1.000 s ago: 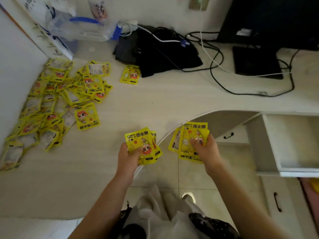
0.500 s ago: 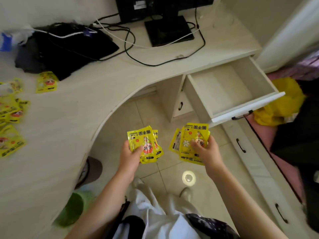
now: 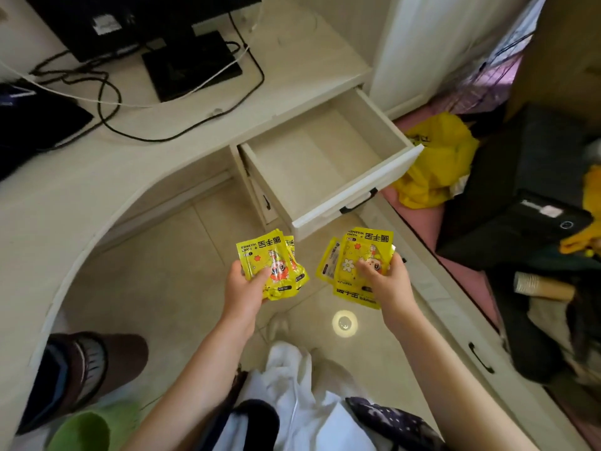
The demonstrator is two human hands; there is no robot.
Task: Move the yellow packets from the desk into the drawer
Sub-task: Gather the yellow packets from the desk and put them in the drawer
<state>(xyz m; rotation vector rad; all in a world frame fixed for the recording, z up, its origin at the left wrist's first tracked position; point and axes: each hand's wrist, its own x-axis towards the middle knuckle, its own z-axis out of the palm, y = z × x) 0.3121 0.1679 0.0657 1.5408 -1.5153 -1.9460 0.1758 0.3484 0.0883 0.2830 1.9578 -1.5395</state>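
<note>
The left hand [image 3: 242, 284] grips a small stack of yellow packets [image 3: 271, 263], and the right hand [image 3: 385, 278] grips another stack [image 3: 357, 255]. Both stacks are held above the floor, just in front of the open drawer [image 3: 357, 190] under the worktop [image 3: 97, 177].

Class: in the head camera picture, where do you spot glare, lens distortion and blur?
Head view: a round glare spot on the glossy beige floor tile; wide-angle bending of the curved cream desk edge; yellow foil packets in the hands stay sharp, corners soften.
</note>
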